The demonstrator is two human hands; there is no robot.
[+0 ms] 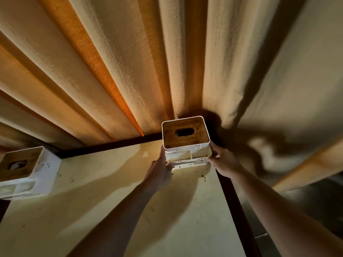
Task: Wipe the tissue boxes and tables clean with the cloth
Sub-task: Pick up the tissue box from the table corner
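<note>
Speckled white tissue box (186, 143) with a wooden lid sits at our desk's (111, 182) far right corner; our left hand (161, 171) and right hand (223, 162) clasp its sides. A second tissue box (26, 173) stands far left, before the curtain (130, 62).

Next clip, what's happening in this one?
A person holds a speckled white tissue box with both hands, the left hand and right hand gripping opposite sides at the table's far right corner, by the curtain. A second tissue box sits at the left edge. No cloth is visible.
</note>
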